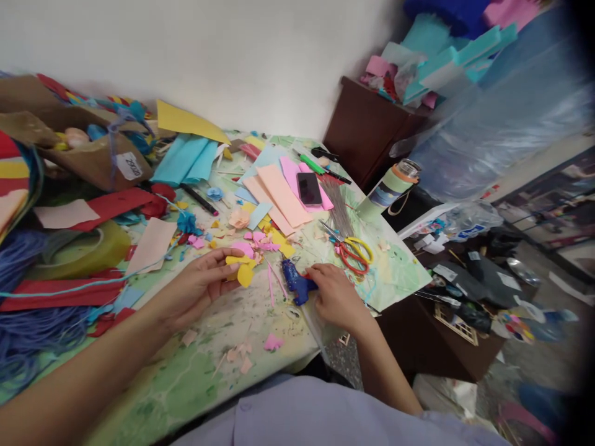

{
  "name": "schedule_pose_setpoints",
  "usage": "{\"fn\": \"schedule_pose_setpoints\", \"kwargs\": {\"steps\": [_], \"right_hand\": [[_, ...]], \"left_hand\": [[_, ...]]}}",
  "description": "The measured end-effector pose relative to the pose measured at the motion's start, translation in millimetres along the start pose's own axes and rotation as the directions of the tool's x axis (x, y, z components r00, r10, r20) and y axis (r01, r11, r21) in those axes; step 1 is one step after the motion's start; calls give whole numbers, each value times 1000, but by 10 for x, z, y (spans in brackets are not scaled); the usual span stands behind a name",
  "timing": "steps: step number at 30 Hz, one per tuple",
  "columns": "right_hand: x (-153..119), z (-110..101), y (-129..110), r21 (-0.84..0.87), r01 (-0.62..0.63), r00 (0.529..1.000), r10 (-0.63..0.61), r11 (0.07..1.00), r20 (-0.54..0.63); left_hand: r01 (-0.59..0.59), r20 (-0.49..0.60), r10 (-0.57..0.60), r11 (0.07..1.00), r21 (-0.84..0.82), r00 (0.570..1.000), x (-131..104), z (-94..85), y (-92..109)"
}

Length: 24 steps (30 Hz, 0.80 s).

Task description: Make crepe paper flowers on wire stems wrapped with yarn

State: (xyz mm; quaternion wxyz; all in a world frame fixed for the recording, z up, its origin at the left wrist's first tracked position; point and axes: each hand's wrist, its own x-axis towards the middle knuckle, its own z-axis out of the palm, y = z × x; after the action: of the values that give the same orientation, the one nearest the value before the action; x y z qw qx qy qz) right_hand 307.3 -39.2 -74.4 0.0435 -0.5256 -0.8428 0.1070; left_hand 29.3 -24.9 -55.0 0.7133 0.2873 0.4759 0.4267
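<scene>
Glue gun [297, 282] under right hand [335, 297]

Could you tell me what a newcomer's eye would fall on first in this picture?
Probably the two hands at the centre: the left hand pinches a yellow foam piece while the right hand grips a blue glue gun on the table. Next, red-and-yellow scissors just beyond, and a black phone on pink and peach foam sheets.

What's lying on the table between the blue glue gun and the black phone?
In the head view, red-and-yellow scissors and grey wires lie between glue gun and phone.
</scene>
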Motion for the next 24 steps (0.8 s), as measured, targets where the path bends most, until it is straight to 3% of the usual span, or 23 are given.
{"fn": "schedule_pose_setpoints", "kwargs": {"steps": [3, 6, 9, 12, 14, 17, 21, 24], "right_hand": [[44, 56, -37, 6, -9, 1000, 9, 1000, 21], [101, 56, -37, -20, -21, 1000, 21, 1000, -1], [118, 36, -12, -19, -23, 999, 22, 1000, -37], [103, 31, 41, 46, -24, 989, 30, 999, -144], [89, 41, 66, 121, 12, 964, 21, 993, -265], [67, 57, 31, 311, 77, 910, 61, 947, -410], [31, 52, -155, 615, 132, 903, 161, 778, -397], [14, 50, -299, 626, 229, 916, 53, 745, -399]], "left_hand": [[-41, -4, 41, 998, 46, 999, 0, -2, -28], [-164, -4, 168, 967, 194, 986, 8, -26, -56], [-315, 12, 339, 861, 399, 941, 28, -61, -75], [-371, 15, 419, 789, 490, 908, 44, -72, -80], [-351, 7, 389, 824, 445, 921, 43, -59, -80], [-201, 2, 206, 952, 229, 979, 25, -22, -76], [38, 37, -38, 999, -10, 999, 2, 19, -89], [57, 35, -55, 998, -33, 998, 6, 38, -135]]}}
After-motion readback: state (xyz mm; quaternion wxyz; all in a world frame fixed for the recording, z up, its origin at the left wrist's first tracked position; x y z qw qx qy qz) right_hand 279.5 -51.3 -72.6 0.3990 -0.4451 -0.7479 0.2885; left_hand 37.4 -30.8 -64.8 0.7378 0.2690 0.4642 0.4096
